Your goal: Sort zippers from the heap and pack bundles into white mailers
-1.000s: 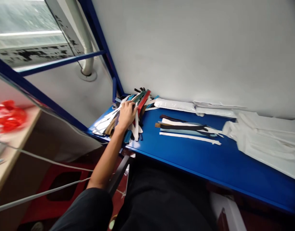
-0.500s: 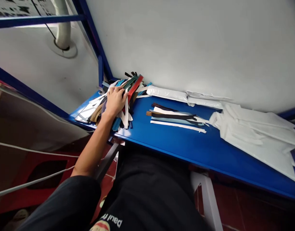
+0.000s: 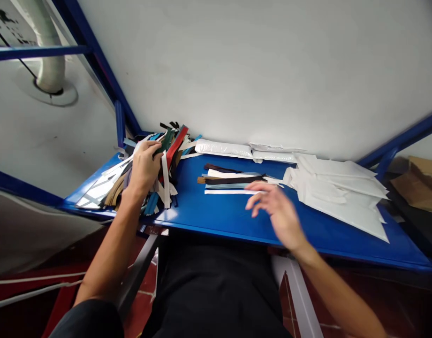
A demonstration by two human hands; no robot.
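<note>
My left hand (image 3: 144, 166) is at a heap of zippers (image 3: 180, 141) in many colours on the left end of the blue table. Its fingers curl down among the strips, beside a white zipper (image 3: 165, 180); whatever they pinch is hidden. Over the middle of the table hangs my right hand (image 3: 274, 206), slightly blurred, with fingers apart and nothing held. Just beyond its fingertips lies a small row of separate zippers, among them a black one (image 3: 233, 180), a brown-ended one (image 3: 200, 180) and a white one (image 3: 219, 192).
White plastic packets (image 3: 224, 149) lie along the wall. Flat white bags (image 3: 342, 197) are stacked to the right on the blue table (image 3: 201, 213). Blue frame bars (image 3: 103, 70) rise at the left, and brown cardboard (image 3: 421, 185) sits beyond the right end.
My right hand has come into view over the table. My left hand remains at the zipper heap, its wrist more raised. The whole view has shifted to the right.
</note>
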